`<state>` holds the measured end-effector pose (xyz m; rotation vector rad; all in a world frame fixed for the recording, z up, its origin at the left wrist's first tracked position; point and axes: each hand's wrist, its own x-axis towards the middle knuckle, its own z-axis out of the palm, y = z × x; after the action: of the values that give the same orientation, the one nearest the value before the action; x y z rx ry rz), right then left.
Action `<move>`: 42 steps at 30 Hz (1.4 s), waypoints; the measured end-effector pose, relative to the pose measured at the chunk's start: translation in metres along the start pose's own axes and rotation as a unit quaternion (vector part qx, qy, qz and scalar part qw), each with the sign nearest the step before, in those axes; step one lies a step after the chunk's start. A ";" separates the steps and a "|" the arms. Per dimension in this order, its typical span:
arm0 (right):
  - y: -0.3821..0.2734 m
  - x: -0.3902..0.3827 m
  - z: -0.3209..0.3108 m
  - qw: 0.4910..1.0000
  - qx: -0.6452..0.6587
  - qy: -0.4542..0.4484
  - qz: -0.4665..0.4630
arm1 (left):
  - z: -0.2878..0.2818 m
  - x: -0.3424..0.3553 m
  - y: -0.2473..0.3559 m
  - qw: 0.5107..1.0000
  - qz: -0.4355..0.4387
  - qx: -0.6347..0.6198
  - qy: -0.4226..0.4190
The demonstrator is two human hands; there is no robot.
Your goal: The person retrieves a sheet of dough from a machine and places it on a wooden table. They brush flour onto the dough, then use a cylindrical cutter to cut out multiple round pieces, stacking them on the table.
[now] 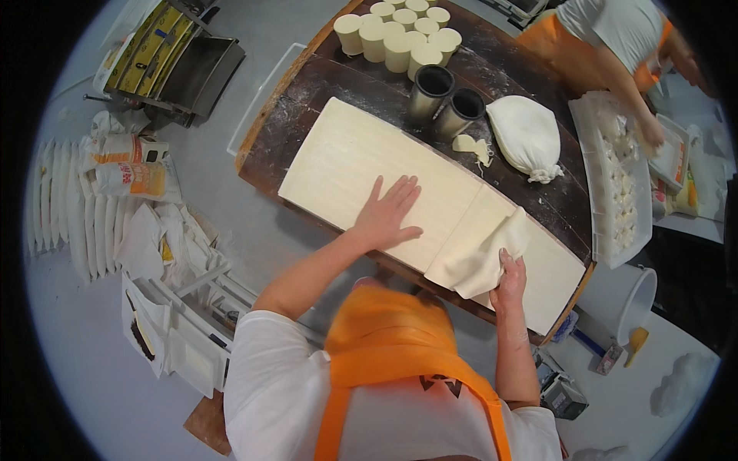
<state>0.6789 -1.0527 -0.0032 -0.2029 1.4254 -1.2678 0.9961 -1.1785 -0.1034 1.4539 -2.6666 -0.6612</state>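
Observation:
A long sheet of pale dough (354, 161) lies across the dark wooden table, layered towards the right. My left hand (388, 211) rests flat on its top, palm down, with the fingers spread. At the right, my right hand (509, 280) grips the loose end of the upper dough layer, which is lifted and wrinkled. Beneath that flap, the lower layer (550, 280) reaches on to the table's right edge. Beyond the dough stand two dark cylindrical cutters (460, 110), beside a few dough scraps (473, 146).
Several pale dough rounds (397, 48) cluster on the table's far side. A tied white cloth bag (525, 134) sits near the right edge, beside a white tray of small dough pieces (619, 192). A co-worker (623, 46) reaches over there. White sacks (84, 207) are stacked at left.

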 end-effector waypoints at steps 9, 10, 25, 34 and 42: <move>-0.005 -0.005 0.066 0.997 0.005 -0.070 0.019 | -0.070 -0.005 -0.146 0.951 -0.234 0.100 0.175; -0.004 -0.006 0.072 0.997 -0.002 -0.082 0.016 | -0.056 0.004 -0.115 0.957 -0.212 0.102 0.168; 0.002 -0.015 0.103 0.995 -0.018 -0.081 0.053 | -0.024 -0.013 -0.076 0.984 -0.137 0.083 0.078; -0.005 -0.019 0.102 0.995 -0.024 -0.093 0.026 | -0.082 -0.031 -0.170 0.955 -0.251 0.095 0.125; -0.008 -0.028 0.102 0.993 0.000 -0.116 0.026 | -0.064 0.023 -0.128 0.979 -0.148 0.064 0.123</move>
<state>0.7649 -1.0925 0.0447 -0.3015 1.2240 -1.1610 1.0991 -1.2801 -0.0978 1.8536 -2.3665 -0.2968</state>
